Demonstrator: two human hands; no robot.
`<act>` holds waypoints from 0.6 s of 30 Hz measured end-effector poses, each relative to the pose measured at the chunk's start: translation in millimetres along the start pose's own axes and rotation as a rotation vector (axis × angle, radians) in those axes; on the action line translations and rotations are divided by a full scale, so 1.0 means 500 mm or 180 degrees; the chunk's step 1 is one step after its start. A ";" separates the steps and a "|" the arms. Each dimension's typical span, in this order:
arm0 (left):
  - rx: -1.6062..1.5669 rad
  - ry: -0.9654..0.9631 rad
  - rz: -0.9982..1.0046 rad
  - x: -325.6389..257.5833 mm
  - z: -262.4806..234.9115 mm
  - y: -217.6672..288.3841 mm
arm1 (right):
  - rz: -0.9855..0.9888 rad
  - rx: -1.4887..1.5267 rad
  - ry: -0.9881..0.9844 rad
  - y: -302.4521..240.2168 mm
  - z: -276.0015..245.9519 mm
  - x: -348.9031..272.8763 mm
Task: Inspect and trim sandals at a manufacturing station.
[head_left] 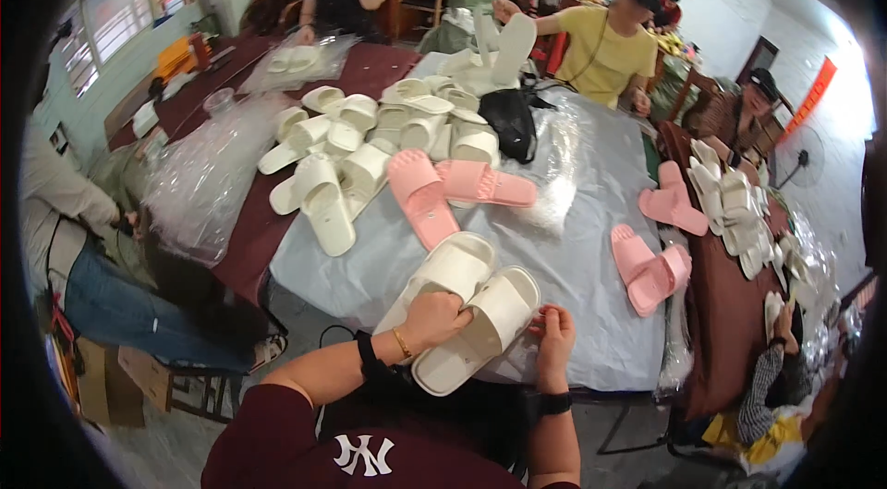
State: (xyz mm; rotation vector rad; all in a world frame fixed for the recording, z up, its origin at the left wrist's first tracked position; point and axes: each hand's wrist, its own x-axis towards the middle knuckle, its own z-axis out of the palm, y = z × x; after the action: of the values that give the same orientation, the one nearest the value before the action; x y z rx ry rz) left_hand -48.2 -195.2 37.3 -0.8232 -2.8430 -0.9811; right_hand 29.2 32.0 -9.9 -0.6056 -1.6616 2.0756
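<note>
My left hand (432, 319) is closed on a pair of cream slide slippers, held side by side over the near edge of the table. The left slipper (455, 264) lies partly behind that hand; the right slipper (506, 309) shows its broad strap and footbed. Just right of the pair, my right hand (554, 330) has its fingertips pinched together by the strap's edge. Whatever is between those fingertips is too small to make out. Beyond the pair lie a pink slipper (420, 193) and another pink slipper (490, 184), touching each other.
A heap of cream slippers (356, 133) covers the table's far left, beside clear plastic bags (208, 175). More pink slippers (651, 272) lie at right. A black bag (508, 124) sits farther back. Across the table, a person in yellow (605, 55) holds up a white slipper (514, 48).
</note>
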 end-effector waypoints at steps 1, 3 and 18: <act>-0.0012 -0.0027 0.0182 0.004 -0.014 0.000 | -0.0002 0.0164 0.0048 0.003 -0.006 -0.001; 0.0118 0.0041 0.0237 0.020 -0.059 -0.013 | 0.0065 0.0149 -0.0010 0.021 -0.013 -0.008; 0.0349 0.0902 -0.0078 0.224 -0.301 -0.324 | -0.0535 -0.0748 0.0556 -0.052 -0.159 0.112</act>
State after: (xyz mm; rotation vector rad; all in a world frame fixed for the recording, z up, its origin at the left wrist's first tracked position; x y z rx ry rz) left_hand -245.3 -336.7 87.1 -0.5880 -2.6415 -0.8573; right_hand 29.8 132.6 -4.1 -0.6750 -1.7999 1.6750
